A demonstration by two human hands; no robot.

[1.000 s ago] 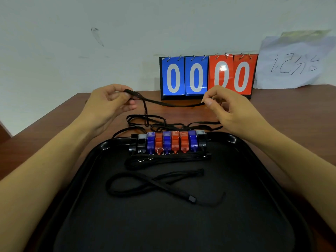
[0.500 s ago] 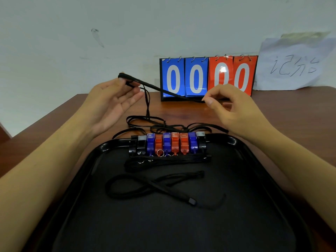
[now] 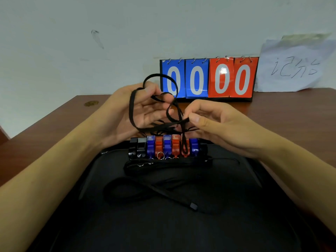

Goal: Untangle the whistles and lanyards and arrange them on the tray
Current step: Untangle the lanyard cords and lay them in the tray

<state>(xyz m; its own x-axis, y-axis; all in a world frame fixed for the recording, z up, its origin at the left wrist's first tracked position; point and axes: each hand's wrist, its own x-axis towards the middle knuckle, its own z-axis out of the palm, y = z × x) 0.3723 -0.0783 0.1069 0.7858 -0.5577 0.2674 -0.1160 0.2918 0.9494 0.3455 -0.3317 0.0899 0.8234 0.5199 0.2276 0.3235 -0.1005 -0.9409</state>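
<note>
Hands raised over tray's [image 3: 87,179] far edge | left hand [image 3: 140,110] palm-up, fingers loosely curled, cord [image 3: 131,110] looped over | right hand [image 3: 214,124] grip pinching cord | whistles [image 3: 163,147] rowed below

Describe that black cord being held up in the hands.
The cord is a flat black woven lanyard, limp and looped. It hangs in the air above the row of whistles, in front of the scoreboard. The left hand holds its upper loops on open fingers; the right hand pinches a strand. One loop droops onto a red whistle.
</note>
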